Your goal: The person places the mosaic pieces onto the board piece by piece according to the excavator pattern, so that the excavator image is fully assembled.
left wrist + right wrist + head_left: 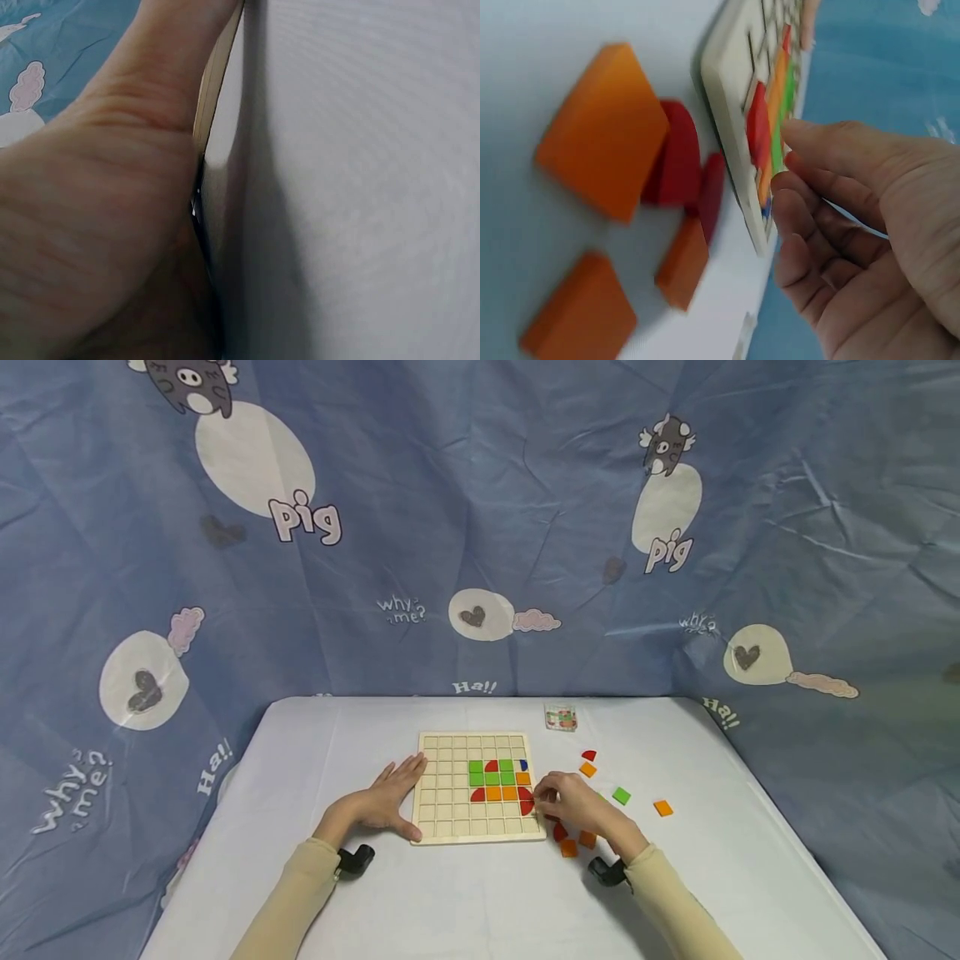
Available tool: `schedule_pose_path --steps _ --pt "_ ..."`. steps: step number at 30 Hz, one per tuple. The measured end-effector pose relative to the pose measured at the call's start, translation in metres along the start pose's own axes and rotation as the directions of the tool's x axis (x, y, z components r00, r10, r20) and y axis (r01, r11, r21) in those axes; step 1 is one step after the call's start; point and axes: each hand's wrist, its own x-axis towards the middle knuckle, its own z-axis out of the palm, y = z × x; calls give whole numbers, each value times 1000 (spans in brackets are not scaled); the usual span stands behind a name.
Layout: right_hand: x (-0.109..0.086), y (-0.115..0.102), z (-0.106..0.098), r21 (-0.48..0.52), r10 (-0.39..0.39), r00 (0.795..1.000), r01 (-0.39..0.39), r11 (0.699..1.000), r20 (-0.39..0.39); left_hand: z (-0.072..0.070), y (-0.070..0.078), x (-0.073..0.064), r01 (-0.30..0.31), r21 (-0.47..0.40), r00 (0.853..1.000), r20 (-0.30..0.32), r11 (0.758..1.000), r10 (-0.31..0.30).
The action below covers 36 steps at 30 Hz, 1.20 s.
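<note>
Lying spread, left hand [382, 800] touches the pale gridded board [444, 807]; right hand [573, 800] curled, grip unclear

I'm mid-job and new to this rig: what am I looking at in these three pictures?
There is no machine here, just a person's two bare hands. The wide picture comes from a head-worn camera looking forward and down. The other two come from wrist cameras, so each sees its own hand up close.

On the white table lies a pale gridded board, with green, orange, red and blue pieces in some of its cells. Loose pieces and a small card lie to its right.

The left hand rests spread at the board's left edge. The right hand has thumb and fingers close together at the right edge; whether they pinch a piece is unclear.
</note>
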Motion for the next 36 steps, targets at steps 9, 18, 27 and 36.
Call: schedule_pose_path --steps 9,18,27,36 --pt "-16 30 -23 47 162 978 -157 987 -134 0 1 0 -5 1 1000 -3 1000 5" --pt "-13 69 -32 91 371 910 -361 928 -185 1 1 -1 -4 5 1000 -6 1000 4" --pt "3 83 -27 93 423 889 -413 906 -178 2 -1 1 -15 6 1000 -7 1000 15" --pt "6 84 -26 68 394 893 -388 919 -218 2 -3 1 -10 16 1000 -4 1000 10"
